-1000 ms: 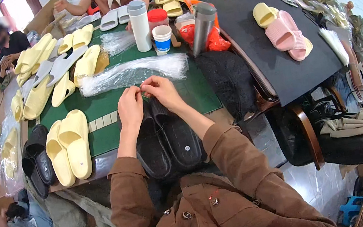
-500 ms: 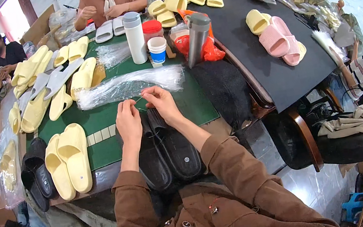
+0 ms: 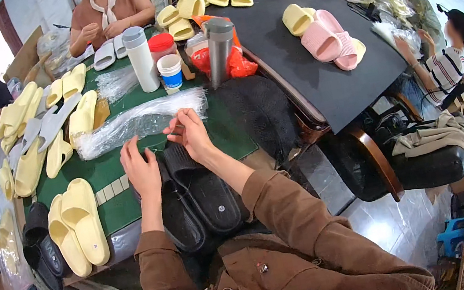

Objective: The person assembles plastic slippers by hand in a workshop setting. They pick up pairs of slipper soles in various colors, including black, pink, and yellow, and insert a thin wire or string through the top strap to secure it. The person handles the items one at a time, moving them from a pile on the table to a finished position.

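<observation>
A pair of black slide slippers [image 3: 217, 200] lies at the table edge in front of me, toes pointing away. My left hand [image 3: 142, 172] is over the toe of the left slipper, thumb and fingers apart. Above the right slipper's strap, my right hand [image 3: 193, 136] has its fingers curled toward the thumb, on what looks like a thin strand that runs toward the left hand; its ends are hard to make out. Just beyond both hands lies a bundle of clear plastic strands [image 3: 129, 126].
Yellow slides [image 3: 81, 224] and black slides [image 3: 43, 243] sit to my left. A white bottle [image 3: 141, 61], a paper cup [image 3: 171, 72] and a grey thermos [image 3: 220, 51] stand beyond the bundle. Pink slides [image 3: 325, 41] lie on the dark table. Several people work around.
My hands have parted slightly; the left fingers have opened from a pinch, and the right fingers have loosened somewhat. The view has shifted, so the table's things appear further left.
</observation>
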A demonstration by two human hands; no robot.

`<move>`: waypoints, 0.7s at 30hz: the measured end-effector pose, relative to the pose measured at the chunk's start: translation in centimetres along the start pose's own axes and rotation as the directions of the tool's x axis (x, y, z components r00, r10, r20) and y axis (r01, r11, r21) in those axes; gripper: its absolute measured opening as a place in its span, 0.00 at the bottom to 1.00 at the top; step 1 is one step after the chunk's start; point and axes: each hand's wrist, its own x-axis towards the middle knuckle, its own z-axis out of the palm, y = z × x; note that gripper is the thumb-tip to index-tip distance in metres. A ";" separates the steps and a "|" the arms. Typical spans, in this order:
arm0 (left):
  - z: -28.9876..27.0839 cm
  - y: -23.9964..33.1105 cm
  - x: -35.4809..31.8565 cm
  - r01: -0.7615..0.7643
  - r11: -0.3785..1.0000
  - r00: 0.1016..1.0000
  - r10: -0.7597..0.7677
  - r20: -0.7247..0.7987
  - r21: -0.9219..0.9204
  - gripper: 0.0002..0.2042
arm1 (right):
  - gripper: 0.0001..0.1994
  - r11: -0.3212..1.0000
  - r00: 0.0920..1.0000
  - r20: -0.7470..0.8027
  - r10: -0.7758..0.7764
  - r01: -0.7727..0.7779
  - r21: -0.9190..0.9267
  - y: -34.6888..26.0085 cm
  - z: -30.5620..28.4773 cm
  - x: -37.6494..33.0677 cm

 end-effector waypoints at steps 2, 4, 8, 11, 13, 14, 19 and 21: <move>0.0 -0.3 -0.1 -0.034 0.999 0.998 0.036 -0.052 0.039 0.21 | 0.07 1.000 0.998 -0.060 -0.003 0.003 0.012 0.2 0.4 0.0; 0.2 -0.4 -0.1 -0.041 0.996 0.995 0.049 -0.089 0.084 0.22 | 0.06 1.000 1.000 -0.016 -0.025 0.025 -0.009 0.4 0.4 -0.3; 0.1 -0.6 -0.1 -0.058 0.993 0.997 0.062 -0.037 0.100 0.21 | 0.10 0.990 0.996 0.052 -0.067 0.073 -0.120 0.7 0.3 -0.1; 0.0 0.1 -0.4 -0.070 0.956 0.994 0.092 -0.065 0.284 0.20 | 0.14 0.986 0.997 0.049 -0.067 0.074 -0.150 0.6 0.2 -0.1; 0.2 -0.6 -0.3 -0.087 0.961 0.992 0.107 -0.065 0.261 0.20 | 0.12 0.986 0.995 0.083 -0.055 0.067 -0.153 0.7 0.2 0.2; 0.3 -1.0 -0.2 -0.080 0.975 0.995 0.092 -0.050 0.208 0.20 | 0.10 0.986 0.993 0.107 -0.052 0.068 -0.151 0.7 0.2 0.2; 0.7 -1.3 -0.2 0.011 0.996 1.000 -0.012 0.007 0.090 0.20 | 0.06 0.981 0.993 0.067 -0.095 0.105 -0.165 -0.3 0.5 -0.2; 0.6 -1.2 -0.3 0.021 0.996 1.000 -0.021 0.009 0.082 0.20 | 0.05 0.985 0.995 0.043 -0.094 0.099 -0.144 -1.3 0.9 -0.8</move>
